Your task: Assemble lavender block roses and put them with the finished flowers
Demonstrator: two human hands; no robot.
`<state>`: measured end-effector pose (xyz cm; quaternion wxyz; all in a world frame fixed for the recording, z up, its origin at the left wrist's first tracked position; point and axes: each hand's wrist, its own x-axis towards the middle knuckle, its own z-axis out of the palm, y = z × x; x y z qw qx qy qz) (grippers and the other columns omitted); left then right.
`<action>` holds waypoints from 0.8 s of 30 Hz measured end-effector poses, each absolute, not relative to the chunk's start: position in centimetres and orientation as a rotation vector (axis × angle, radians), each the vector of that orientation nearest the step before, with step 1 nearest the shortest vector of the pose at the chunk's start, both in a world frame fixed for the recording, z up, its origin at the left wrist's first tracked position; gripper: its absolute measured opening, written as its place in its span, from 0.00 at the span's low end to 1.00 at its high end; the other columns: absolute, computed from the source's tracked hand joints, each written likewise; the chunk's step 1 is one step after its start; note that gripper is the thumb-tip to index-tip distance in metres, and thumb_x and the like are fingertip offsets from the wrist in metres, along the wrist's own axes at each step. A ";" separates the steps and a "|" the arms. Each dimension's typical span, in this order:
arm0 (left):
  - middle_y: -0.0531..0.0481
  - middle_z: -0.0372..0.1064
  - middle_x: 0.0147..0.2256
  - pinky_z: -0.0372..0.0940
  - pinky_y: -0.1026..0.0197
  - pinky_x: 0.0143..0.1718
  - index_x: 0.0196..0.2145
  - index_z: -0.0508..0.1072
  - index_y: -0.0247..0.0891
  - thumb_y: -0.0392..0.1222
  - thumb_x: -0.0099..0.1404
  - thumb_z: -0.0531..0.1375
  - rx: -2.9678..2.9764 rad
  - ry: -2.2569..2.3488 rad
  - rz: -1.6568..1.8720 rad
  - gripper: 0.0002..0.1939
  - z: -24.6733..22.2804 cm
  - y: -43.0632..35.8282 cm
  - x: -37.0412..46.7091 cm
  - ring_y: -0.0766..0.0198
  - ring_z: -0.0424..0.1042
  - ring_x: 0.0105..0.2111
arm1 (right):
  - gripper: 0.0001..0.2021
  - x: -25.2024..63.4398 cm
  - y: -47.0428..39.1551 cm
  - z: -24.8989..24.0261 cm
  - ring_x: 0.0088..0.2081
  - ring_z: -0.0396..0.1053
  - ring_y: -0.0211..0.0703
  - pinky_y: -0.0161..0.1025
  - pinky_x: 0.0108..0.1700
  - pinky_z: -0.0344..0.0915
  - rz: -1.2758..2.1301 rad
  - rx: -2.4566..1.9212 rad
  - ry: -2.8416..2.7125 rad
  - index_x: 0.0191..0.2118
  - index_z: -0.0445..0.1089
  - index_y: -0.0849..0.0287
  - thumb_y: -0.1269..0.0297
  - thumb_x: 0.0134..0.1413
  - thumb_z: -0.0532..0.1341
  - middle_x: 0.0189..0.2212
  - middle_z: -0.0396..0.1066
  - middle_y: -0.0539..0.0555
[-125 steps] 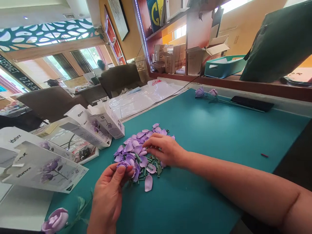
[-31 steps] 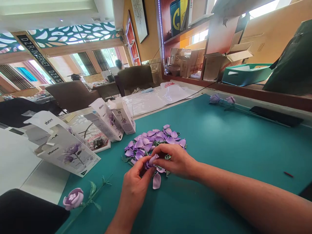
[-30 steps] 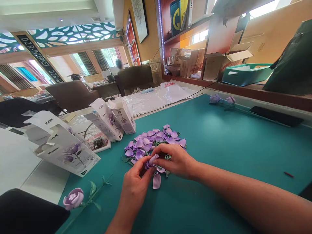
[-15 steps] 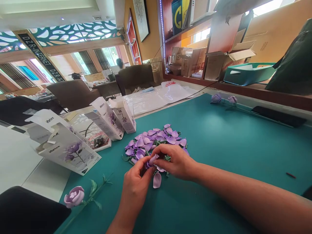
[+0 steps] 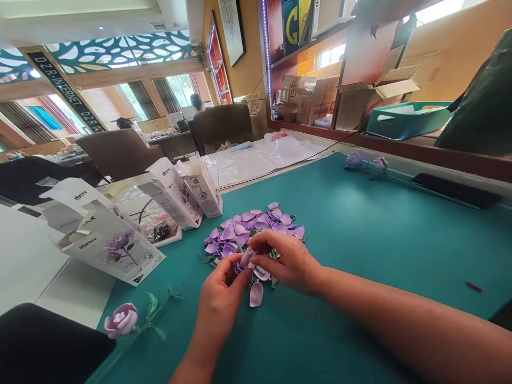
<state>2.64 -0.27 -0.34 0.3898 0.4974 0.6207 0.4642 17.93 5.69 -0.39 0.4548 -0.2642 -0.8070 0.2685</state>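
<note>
Between my two hands is a small purple flower piece [image 5: 245, 259], a rolled bud-like part with petals around its base. My left hand [image 5: 224, 282] pinches it from the left and below. The fingers of my right hand [image 5: 282, 261] close on its upper right side, and they hide part of it. Just behind lies a pile of purple plastic petals [image 5: 240, 230] with some green pieces among them. One loose pale petal [image 5: 256, 294] rests on the green table mat [image 5: 360, 256] below my fingers.
An assembled purple flower [image 5: 120, 320] with a green stem lies at the left front. Opened white boxes [image 5: 116, 245] stand at the left. Two more flowers [image 5: 354, 161] lie at the far edge near a black flat object [image 5: 454, 190]. A small dark red stick [image 5: 474, 286] is at the right.
Both hands stay at the flower piece. The right fingers have shifted slightly on it, and more of its upper part shows. The whole view has moved a little.
</note>
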 end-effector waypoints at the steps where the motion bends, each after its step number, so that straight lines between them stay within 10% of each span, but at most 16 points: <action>1: 0.50 0.74 0.30 0.66 0.61 0.32 0.41 0.74 0.38 0.51 0.53 0.63 1.251 1.560 1.186 0.20 -0.3 -0.3 2.6 0.61 0.71 0.30 | 0.06 18.0 5.7 -0.4 0.32 0.69 0.36 0.33 0.35 0.65 0.636 -0.626 -1.990 0.39 0.67 0.59 0.70 0.54 0.59 0.32 0.72 0.51; 24: 0.53 0.73 0.27 0.66 0.62 0.32 0.39 0.74 0.37 0.47 0.49 0.66 1.062 1.445 1.219 0.19 0.1 -0.1 2.6 0.65 0.69 0.28 | 0.06 18.3 6.7 -0.6 0.34 0.70 0.36 0.33 0.37 0.65 0.545 -0.543 -1.995 0.39 0.69 0.59 0.70 0.59 0.56 0.33 0.73 0.53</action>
